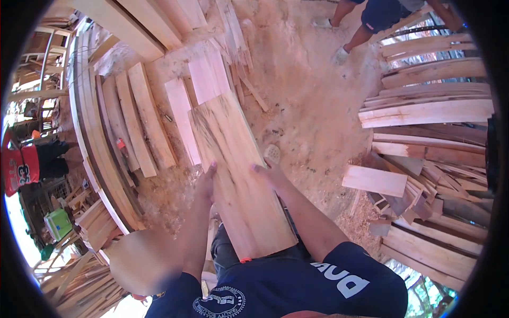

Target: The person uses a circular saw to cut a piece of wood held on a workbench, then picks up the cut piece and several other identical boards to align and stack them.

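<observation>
A wide, pale wooden board (241, 183) with dark streaks in its grain lies across the middle of the view, its near end against my body. My left hand (207, 183) grips its left edge, thumb on the upper face. On the opposite edge, my right hand (273, 176) holds the board the same way, thumb on top and fingers hidden beneath. Beyond the board's far end, a shorter pinkish plank (209, 74) and a narrow pale plank (180, 114) lie on the ground.
Long planks (140, 119) lie on the dusty floor (307, 106) at left. Stacked boards (429, 114) and a short offcut (374, 180) are at right. One person (371, 21) stands at the far right; another in a red shirt (24, 167) is at far left.
</observation>
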{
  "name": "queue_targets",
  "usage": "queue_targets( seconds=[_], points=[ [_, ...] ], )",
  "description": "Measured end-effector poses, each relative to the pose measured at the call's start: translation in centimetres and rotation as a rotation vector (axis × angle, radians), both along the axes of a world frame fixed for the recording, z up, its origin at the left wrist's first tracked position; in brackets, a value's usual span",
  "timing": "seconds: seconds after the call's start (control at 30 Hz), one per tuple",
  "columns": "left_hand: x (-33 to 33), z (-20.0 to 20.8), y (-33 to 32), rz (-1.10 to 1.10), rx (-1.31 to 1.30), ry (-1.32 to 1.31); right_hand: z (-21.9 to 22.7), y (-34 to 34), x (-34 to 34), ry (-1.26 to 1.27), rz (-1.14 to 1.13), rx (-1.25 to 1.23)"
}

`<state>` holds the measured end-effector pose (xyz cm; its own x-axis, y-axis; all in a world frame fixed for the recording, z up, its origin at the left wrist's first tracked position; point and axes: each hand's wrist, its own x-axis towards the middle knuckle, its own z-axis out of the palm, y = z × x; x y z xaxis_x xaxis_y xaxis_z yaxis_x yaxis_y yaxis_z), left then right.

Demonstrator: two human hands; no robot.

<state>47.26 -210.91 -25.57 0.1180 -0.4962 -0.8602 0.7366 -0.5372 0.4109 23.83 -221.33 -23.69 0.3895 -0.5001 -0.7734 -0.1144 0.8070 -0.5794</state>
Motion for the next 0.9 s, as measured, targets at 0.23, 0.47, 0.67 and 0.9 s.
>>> queue_targets(
  seconds=[0.23,0.47,0.67,0.9],
  points=[
    [5.0,-7.9,-5.8,-0.034,0.068,-0.115,-6.7,-4.3,5.8,0.166,0.018,-0.010],
    [13.9,-17.2,-14.2,-0.018,-0.076,-0.147,-16.9,-11.0,13.9,0.130,-0.019,-0.139],
    [19.8,-23.5,-19.4,0.011,-0.169,-0.072,-21.8,-16.5,19.1,0.154,0.010,-0.228],
    [20.4,-24.3,-17.5,-0.239,-0.032,-0.424,-23.0,-19.2,20.4,0.539,0.410,-0.284]
  ],
)
